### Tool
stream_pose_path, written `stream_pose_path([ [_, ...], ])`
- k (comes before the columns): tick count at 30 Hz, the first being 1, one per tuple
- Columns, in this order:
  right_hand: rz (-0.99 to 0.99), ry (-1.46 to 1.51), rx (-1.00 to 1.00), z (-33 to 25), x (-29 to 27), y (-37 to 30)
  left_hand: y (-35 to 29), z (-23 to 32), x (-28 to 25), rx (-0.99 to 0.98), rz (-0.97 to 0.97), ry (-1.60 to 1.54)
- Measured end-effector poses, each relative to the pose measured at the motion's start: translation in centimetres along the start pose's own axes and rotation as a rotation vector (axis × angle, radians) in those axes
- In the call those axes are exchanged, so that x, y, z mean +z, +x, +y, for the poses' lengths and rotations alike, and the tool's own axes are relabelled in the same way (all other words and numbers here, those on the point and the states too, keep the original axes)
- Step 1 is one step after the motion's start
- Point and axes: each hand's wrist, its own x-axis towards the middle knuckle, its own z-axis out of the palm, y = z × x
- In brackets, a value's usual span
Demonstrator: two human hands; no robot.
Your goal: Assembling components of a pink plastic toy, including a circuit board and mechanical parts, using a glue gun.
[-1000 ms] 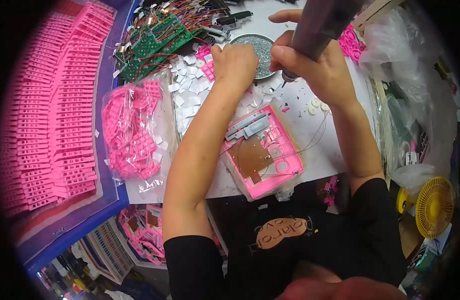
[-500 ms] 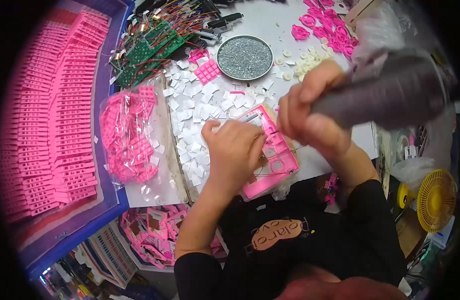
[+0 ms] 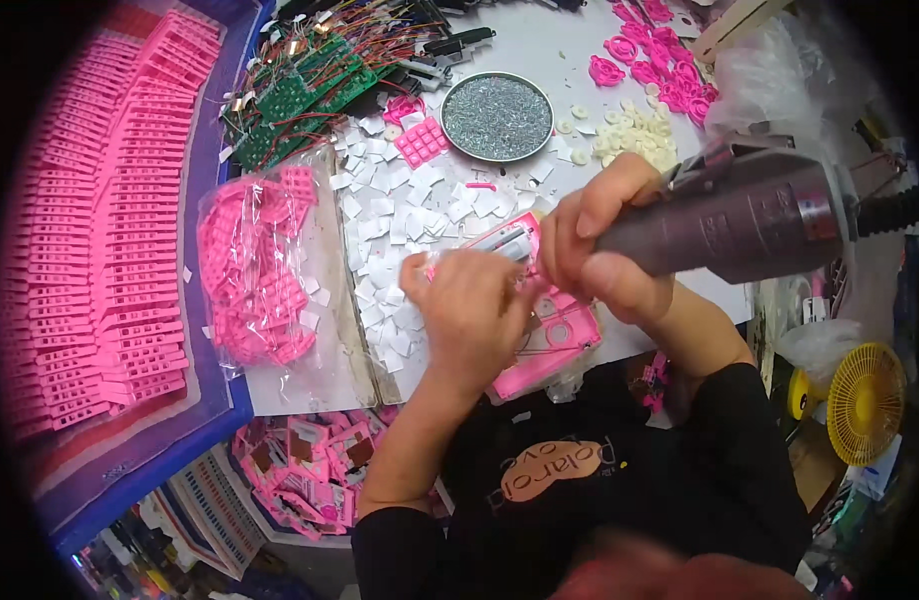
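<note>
My right hand (image 3: 615, 240) is wrapped round a dark electric screwdriver (image 3: 725, 225), tilted with its corded end to the right. The driver's front end, near the fingers of both hands, is hidden. Below lies an open pink plastic housing (image 3: 535, 375) with round openings and a thin wire inside. A silvery part (image 3: 505, 240) lies in its upper end. My left hand (image 3: 470, 315) rests over the housing's left side, fingers bent and pressed together near the driver's front; what they pinch is hidden.
A round tin of small metal screws (image 3: 498, 115) stands beyond, among white paper squares (image 3: 380, 250). Green circuit boards with wires (image 3: 300, 100) are heaped at the far left. A blue bin (image 3: 242, 400) holds stacked pink parts. Cream discs (image 3: 635, 135) and a yellow fan (image 3: 866, 405) are at right.
My right hand and the screwdriver have come down and to the left, closer to my left fingers. The left hand has shifted slightly right over the housing.
</note>
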Motion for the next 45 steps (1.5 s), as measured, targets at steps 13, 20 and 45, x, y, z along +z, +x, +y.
stream_pose_path([
  [13,0.015,-0.27,0.078,5.5,-1.4,1.4,-0.1,-1.8,1.4,-0.064,-0.125,0.175],
  [20,-0.226,-0.067,0.366,4.9,-2.4,4.2,0.5,-3.0,0.8,-0.084,-0.262,-0.074],
  [45,-0.727,-0.968,0.146,1.4,-5.0,-4.9,-7.1,-0.8,-2.3,0.099,-0.272,-0.169],
])
